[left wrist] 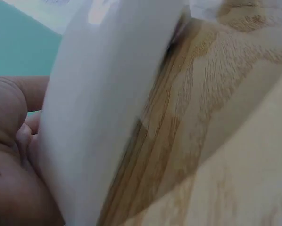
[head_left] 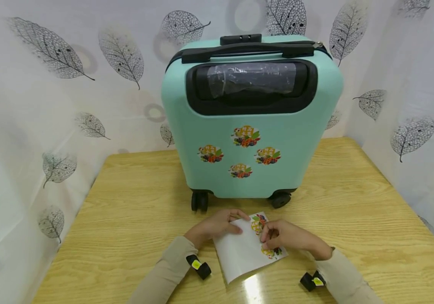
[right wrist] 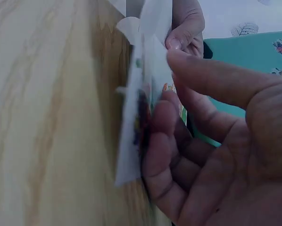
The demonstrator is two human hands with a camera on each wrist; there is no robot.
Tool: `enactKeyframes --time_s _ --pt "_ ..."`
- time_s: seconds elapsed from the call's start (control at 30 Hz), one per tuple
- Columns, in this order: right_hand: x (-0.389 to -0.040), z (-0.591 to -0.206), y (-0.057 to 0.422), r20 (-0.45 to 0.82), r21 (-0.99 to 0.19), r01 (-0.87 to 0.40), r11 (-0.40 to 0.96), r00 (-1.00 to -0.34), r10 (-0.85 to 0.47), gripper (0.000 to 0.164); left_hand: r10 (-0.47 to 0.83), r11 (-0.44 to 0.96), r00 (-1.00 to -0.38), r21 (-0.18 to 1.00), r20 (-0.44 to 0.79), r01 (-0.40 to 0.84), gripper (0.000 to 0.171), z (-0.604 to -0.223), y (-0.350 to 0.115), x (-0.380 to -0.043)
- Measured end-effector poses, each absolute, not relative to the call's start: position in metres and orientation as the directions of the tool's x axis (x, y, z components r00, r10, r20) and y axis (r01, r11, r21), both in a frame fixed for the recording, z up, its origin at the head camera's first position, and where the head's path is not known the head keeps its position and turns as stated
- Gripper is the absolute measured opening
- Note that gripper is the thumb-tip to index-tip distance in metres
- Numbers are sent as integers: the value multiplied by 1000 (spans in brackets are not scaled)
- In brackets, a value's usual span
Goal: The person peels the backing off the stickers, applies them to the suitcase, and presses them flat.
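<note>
A white sticker sheet [head_left: 236, 251] is tilted up from the table in front of the suitcase, with fruit-print stickers along its right side. My left hand [head_left: 220, 223] holds its upper left part, thumb on the printed face. In the left wrist view the sheet [left wrist: 98, 108] curves and covers part of that hand [left wrist: 13, 141]. At the sheet's right side my right hand [head_left: 287, 237] pinches a sticker [right wrist: 168, 88] by its edge between thumb and index finger. Its other fingers curl against the sheet. Another sticker [head_left: 257, 223] shows at the top of the sheet.
A mint green suitcase [head_left: 285, 131] stands upright on the wooden table [head_left: 133, 219] behind the hands. Several matching round stickers [head_left: 246, 136] are on its front, below the black handle recess [head_left: 251, 109]. Leaf-patterned sheeting [head_left: 121, 109] hangs behind and at both sides.
</note>
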State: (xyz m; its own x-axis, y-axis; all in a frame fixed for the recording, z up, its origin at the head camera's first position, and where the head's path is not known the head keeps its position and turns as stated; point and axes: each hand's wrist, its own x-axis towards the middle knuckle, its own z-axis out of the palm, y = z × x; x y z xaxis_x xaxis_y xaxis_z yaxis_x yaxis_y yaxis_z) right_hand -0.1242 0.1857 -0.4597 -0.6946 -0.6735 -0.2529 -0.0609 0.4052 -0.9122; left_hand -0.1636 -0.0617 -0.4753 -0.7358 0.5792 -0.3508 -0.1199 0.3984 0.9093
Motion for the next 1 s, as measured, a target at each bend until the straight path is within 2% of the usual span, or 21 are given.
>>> enactKeyframes --time_s 0.13,0.27,0.53,0.73,0.87,1.0 --pt "-122 -457 187 -282 -913 -45 405 -649 -706 14 578 344 -731 920 -364 -186 36 -476 -63 -164" --pt "-122 -457 188 -286 -918 -35 396 -634 -718 16 595 321 -711 922 -375 -218 35 -477 -63 -164" --pt "-125 -462 188 -245 -919 -85 384 -639 -729 22 647 360 -642 907 -411 -218 38 -476 -64 -163" --pt "-126 -463 188 -224 -935 -77 346 -629 -745 26 681 404 -606 901 -411 -158 46 -475 -62 -161" --pt "-126 -465 187 -220 -934 -74 350 -654 -724 23 704 362 -596 917 -386 -166 48 -476 -61 -160" --pt "-127 -465 183 -197 -922 -93 376 -723 -662 21 720 331 -596 931 -356 -157 48 -477 -60 -160"
